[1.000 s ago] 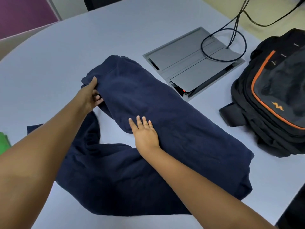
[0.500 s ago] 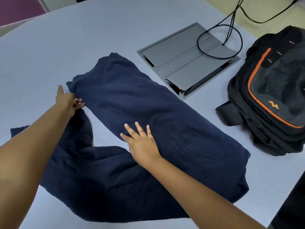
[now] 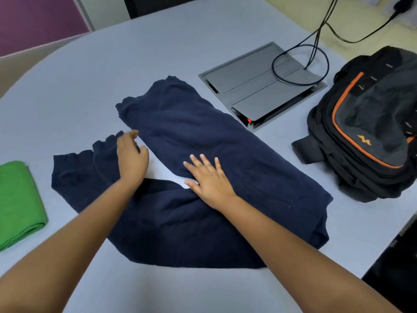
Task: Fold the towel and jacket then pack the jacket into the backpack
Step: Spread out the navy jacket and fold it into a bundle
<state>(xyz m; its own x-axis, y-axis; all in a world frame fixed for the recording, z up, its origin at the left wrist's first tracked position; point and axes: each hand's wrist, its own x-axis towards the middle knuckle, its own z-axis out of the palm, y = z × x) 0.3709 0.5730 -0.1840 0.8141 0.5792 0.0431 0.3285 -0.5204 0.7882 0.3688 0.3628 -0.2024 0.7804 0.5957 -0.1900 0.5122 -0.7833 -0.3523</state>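
The dark navy fabric jacket (image 3: 203,172) lies mid-table, its folded body running long from far left to near right, one sleeve trailing left. The right hand (image 3: 208,179) lies flat, fingers spread, likely pinning the fold. The left hand (image 3: 132,158) rests on the sleeve, fingers loosely bent, probably to draw it over. The green folded towel (image 3: 19,202) sits left; the black backpack with orange trim (image 3: 370,125) waits right.

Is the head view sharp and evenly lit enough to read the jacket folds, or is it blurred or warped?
Head view: soft, even light, no glare; jacket so dark its folds barely read; slight motion blur on the left hand; right hand sharp; wide-angle lens bends the table edge.
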